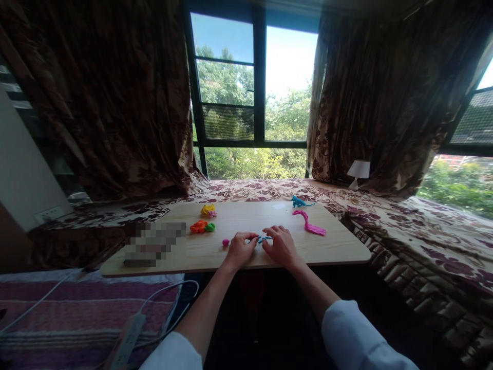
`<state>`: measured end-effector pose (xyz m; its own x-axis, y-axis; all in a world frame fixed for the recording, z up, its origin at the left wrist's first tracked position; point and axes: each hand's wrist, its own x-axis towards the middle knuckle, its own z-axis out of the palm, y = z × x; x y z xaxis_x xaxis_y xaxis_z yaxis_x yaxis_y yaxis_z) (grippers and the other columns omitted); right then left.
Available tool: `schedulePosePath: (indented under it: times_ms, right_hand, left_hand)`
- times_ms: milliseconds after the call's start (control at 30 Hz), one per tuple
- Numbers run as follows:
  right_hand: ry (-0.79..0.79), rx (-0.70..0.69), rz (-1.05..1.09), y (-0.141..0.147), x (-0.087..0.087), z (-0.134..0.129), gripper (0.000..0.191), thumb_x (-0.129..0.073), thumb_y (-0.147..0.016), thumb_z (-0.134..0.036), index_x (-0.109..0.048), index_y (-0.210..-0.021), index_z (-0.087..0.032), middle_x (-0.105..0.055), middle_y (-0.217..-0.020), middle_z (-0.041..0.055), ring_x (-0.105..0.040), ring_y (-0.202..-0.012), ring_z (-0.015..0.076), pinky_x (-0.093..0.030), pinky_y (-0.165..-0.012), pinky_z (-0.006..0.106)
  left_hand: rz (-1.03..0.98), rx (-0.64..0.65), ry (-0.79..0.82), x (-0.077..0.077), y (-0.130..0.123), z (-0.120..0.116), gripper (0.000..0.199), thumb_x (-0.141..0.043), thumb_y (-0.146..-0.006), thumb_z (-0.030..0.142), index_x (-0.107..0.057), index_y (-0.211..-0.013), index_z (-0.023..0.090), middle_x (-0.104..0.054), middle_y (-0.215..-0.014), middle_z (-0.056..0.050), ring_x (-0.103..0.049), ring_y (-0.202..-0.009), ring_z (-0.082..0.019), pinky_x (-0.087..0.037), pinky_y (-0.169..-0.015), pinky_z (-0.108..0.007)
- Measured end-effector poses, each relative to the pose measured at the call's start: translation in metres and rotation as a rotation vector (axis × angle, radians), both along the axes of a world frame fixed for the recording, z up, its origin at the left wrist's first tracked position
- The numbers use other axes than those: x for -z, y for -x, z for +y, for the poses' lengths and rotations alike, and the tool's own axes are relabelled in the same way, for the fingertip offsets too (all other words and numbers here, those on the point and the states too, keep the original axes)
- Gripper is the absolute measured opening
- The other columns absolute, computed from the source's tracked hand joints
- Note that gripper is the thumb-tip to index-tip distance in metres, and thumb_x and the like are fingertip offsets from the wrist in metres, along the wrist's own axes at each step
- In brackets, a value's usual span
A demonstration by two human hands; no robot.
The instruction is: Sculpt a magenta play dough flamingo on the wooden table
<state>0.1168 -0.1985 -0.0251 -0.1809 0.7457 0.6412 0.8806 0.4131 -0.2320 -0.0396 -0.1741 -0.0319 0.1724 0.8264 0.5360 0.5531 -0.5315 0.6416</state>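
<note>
Small thin pieces of blue modelling clay (264, 239) lie between my two hands near the front middle of the table. My left hand (239, 250) is closed, thumb and forefinger pinched at the left end of the blue clay. From the other side my right hand (282, 247) has its thumb and forefinger at the clay, the other fingers resting forward over the tabletop. Its fingertips partly hide the pieces. A magenta clay ball (225, 242) sits just left of my left hand. Beyond my right hand is a long, bent pink clay shape (311, 227).
On the wooden table (339, 252) are yellow clay (208, 210), orange clay (198, 226), green clay (209, 227) and a blue animal figure (299, 202). A blurred-out box (154, 244) occupies the left. Behind stands a lamp (359, 169); a power strip (127, 339) lies lower left.
</note>
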Motion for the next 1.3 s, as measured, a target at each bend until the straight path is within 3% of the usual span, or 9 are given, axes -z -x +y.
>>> schedulePosePath:
  times_ms: [133,267,500,633,767,1000,1167,1300]
  right_hand:
    - [-0.024,-0.130,-0.037,0.002,-0.005,-0.004,0.020,-0.051,-0.082,-0.023,-0.059,-0.100,-0.024,-0.062,-0.089,0.0025,-0.049,-0.089,0.0172,-0.034,-0.079,0.028]
    - [-0.024,-0.131,-0.050,0.003,-0.003,-0.003,0.015,-0.046,-0.085,-0.022,-0.061,-0.090,-0.023,-0.062,-0.084,0.0022,-0.050,-0.084,0.0156,-0.035,-0.077,0.026]
    - [0.010,0.148,0.081,-0.007,0.005,0.012,0.012,-0.052,-0.078,-0.020,-0.063,-0.083,-0.022,-0.062,-0.084,0.0030,-0.050,-0.084,0.0179,-0.033,-0.074,0.029]
    - [0.067,0.114,0.022,-0.009,0.009,0.014,0.017,-0.056,-0.073,-0.016,-0.065,-0.084,-0.024,-0.063,-0.085,0.0026,-0.049,-0.086,0.0192,-0.032,-0.076,0.030]
    - [0.040,0.094,-0.017,-0.006,0.007,0.007,0.013,-0.056,-0.074,-0.023,-0.067,-0.081,-0.025,-0.062,-0.090,0.0036,-0.047,-0.090,0.0212,-0.031,-0.078,0.033]
    - [-0.068,-0.085,-0.021,-0.002,-0.003,-0.003,0.026,-0.054,-0.078,-0.024,-0.058,-0.104,-0.025,-0.061,-0.095,0.0030,-0.045,-0.095,0.0200,-0.031,-0.082,0.032]
    - [-0.081,-0.165,-0.045,-0.001,-0.001,-0.001,0.014,-0.049,-0.083,-0.022,-0.062,-0.091,-0.023,-0.062,-0.084,0.0022,-0.047,-0.086,0.0174,-0.033,-0.078,0.029]
    - [-0.097,-0.053,-0.004,-0.003,0.002,0.004,0.012,-0.049,-0.083,-0.023,-0.061,-0.080,-0.021,-0.061,-0.078,0.0025,-0.047,-0.082,0.0177,-0.032,-0.076,0.029]
  left_hand:
    - [0.057,0.042,-0.054,-0.002,0.000,0.000,0.026,-0.047,-0.079,0.036,-0.068,-0.085,0.023,-0.068,-0.082,-0.003,-0.057,-0.086,-0.017,-0.042,-0.082,-0.029]
    - [0.080,0.052,-0.024,-0.004,-0.001,-0.002,0.028,-0.045,-0.080,0.036,-0.069,-0.082,0.022,-0.068,-0.082,-0.003,-0.058,-0.085,-0.017,-0.043,-0.080,-0.028]
    - [0.032,0.039,-0.050,-0.002,-0.002,-0.003,0.025,-0.047,-0.078,0.036,-0.068,-0.081,0.022,-0.067,-0.084,-0.001,-0.058,-0.087,-0.016,-0.042,-0.082,-0.027]
    - [0.049,0.011,-0.064,0.001,-0.002,0.001,0.024,-0.047,-0.078,0.033,-0.067,-0.088,0.024,-0.067,-0.087,-0.002,-0.056,-0.090,-0.016,-0.041,-0.085,-0.028]
    - [0.054,-0.014,-0.078,0.003,-0.001,0.003,0.024,-0.049,-0.076,0.027,-0.066,-0.093,0.022,-0.065,-0.088,-0.004,-0.055,-0.092,-0.017,-0.041,-0.086,-0.030]
    - [-0.014,0.026,0.009,0.003,0.000,0.001,0.022,-0.051,-0.075,0.033,-0.067,-0.084,0.020,-0.067,-0.087,-0.003,-0.058,-0.088,-0.017,-0.044,-0.081,-0.029]
    - [0.008,0.041,0.010,-0.001,0.000,0.000,0.027,-0.049,-0.077,0.038,-0.068,-0.084,0.020,-0.068,-0.088,-0.004,-0.058,-0.091,-0.018,-0.042,-0.083,-0.029]
    - [0.010,0.068,0.036,-0.002,0.000,-0.002,0.025,-0.050,-0.076,0.036,-0.068,-0.082,0.020,-0.067,-0.086,-0.003,-0.058,-0.089,-0.018,-0.042,-0.083,-0.028]
